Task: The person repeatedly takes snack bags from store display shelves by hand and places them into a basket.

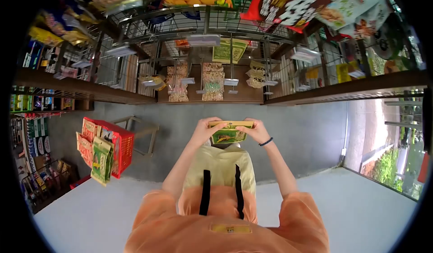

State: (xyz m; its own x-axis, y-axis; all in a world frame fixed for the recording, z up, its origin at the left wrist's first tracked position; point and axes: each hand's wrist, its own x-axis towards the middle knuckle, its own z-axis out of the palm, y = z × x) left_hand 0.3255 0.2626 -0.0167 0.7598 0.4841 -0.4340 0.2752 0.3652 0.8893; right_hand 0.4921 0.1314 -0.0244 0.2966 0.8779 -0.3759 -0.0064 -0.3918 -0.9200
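Note:
Both my hands hold a green snack bag [228, 137] with a yellowish top edge, in front of my body at waist height. My left hand [208, 129] grips its left side, the thumb lying across the front. On the opposite side my right hand [255, 131], with a dark band at the wrist, pinches the bag in the same way. The printed front faces up toward me; the fingers behind it are hidden.
Ahead stands a wire shelf rack [207, 18] with hanging snack bags, including a red bag [293, 5]. Clear packs of snacks [213, 81] hang lower down. To the left, a red basket [124, 147] holds several packets, among them a green packet [103, 160]. Glass panes [388, 149] are at the right.

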